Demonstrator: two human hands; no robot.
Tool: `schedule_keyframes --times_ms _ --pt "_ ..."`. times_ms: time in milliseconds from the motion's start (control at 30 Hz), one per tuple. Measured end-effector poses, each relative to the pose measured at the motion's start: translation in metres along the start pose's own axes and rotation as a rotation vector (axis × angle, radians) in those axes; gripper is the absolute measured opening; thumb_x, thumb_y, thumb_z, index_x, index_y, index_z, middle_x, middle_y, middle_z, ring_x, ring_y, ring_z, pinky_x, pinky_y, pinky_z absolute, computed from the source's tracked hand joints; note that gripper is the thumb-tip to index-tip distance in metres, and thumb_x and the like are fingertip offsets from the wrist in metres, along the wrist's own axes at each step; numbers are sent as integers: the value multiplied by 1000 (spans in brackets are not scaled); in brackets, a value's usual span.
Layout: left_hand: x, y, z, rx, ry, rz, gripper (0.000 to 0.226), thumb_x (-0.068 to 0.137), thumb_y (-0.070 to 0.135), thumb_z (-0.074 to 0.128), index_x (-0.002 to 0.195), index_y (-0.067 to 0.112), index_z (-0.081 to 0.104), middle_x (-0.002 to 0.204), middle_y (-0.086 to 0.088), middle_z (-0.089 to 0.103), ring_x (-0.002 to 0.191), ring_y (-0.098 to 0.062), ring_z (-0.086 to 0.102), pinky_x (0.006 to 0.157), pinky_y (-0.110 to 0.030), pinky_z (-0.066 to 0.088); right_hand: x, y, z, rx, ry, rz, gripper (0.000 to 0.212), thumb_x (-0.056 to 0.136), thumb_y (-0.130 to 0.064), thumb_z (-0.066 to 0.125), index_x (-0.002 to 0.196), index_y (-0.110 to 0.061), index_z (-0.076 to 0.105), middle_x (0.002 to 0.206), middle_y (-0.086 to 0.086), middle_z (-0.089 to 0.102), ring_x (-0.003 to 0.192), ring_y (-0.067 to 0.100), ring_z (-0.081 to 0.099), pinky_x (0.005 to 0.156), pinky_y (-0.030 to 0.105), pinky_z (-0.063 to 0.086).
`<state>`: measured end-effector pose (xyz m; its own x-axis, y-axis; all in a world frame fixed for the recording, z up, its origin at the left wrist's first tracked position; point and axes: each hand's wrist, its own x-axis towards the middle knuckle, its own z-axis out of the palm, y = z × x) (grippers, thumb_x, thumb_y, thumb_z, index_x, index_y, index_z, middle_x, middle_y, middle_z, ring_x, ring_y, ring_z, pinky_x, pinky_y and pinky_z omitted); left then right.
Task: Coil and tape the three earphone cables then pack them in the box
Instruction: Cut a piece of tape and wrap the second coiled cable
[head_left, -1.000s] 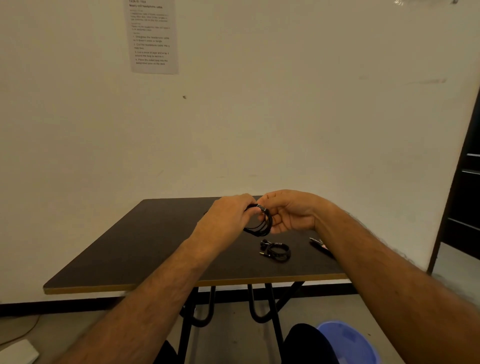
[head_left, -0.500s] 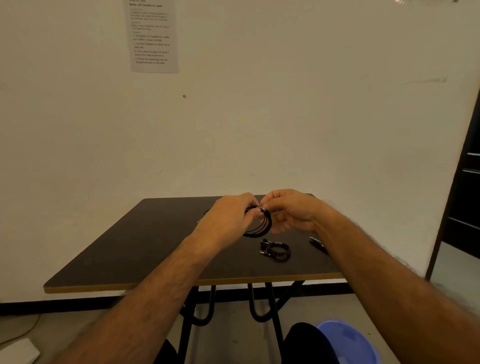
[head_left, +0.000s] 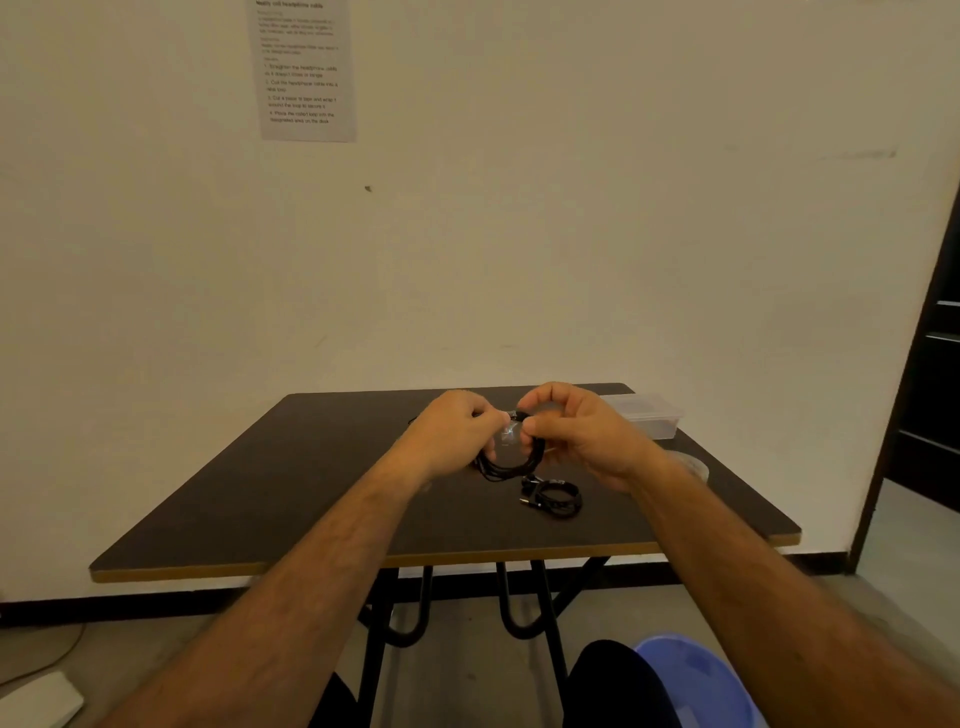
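Over the middle of the dark table (head_left: 260, 499), both hands hold a coil of black earphone cable (head_left: 511, 465). My left hand (head_left: 452, 434) pinches the coil's top from the left. My right hand (head_left: 576, 431) pinches it from the right, and a bit of clear tape (head_left: 509, 431) shines between the fingertips. A second coiled black earphone cable (head_left: 553, 499) lies on the table just below and right of the hands. A clear plastic box (head_left: 649, 415) stands at the table's far right corner. A third cable is not visible.
A clear tape roll (head_left: 693, 465) lies on the table behind my right wrist. A blue plastic bin (head_left: 696, 680) sits on the floor at the lower right. An instruction sheet (head_left: 306, 70) hangs on the wall. A dark doorway (head_left: 935, 374) is at the right.
My right hand has shifted from cupping the coil to pinching its top beside my left fingertips. The coil now hangs lower between both hands. The camera has tilted, bringing the box into view.
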<state>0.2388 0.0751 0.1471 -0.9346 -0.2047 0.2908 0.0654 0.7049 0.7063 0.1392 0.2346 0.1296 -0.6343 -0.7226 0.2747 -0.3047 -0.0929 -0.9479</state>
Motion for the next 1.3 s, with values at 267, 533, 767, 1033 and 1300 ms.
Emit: schedule_keyframes --times_ms 267,533,767,1033,1300 --pt "-3 1 -3 -346 -109 -225 22 99 24 48 86 12 61 78 -5 59 67 -13 56 58 -27 53 -7 0 8 -319 44 -203 17 96 -2 57 111 -11 56 74 5 69 73 16 68 80 34 58" --pt "0 -1 -2 -446 5 -266 18 84 19 60 75 11 72 69 -4 66 57 -11 50 46 -21 36 -10 3 14 -407 65 -249 17 96 -6 58 109 -16 56 79 6 71 78 19 70 82 34 57" --pt "3 -7 -3 -543 -23 -412 20 68 32 63 75 17 74 89 -7 67 61 -12 41 47 -22 22 -11 8 17 -745 148 -386 22 91 -23 68 112 -28 62 77 -13 62 65 4 60 63 20 51" --pt "4 -7 -4 -484 -45 -417 16 82 25 60 76 13 68 64 -2 58 52 -10 37 42 -20 23 -7 -1 11 -978 163 -574 25 87 -32 71 111 -23 75 101 -9 71 89 3 62 77 29 56" --pt "-1 0 -1 -457 -81 -379 13 88 18 59 86 10 68 64 2 70 44 -4 43 37 -16 25 -11 -6 9 -927 113 -514 18 91 -34 66 101 -26 78 95 -11 74 87 2 64 75 29 56"
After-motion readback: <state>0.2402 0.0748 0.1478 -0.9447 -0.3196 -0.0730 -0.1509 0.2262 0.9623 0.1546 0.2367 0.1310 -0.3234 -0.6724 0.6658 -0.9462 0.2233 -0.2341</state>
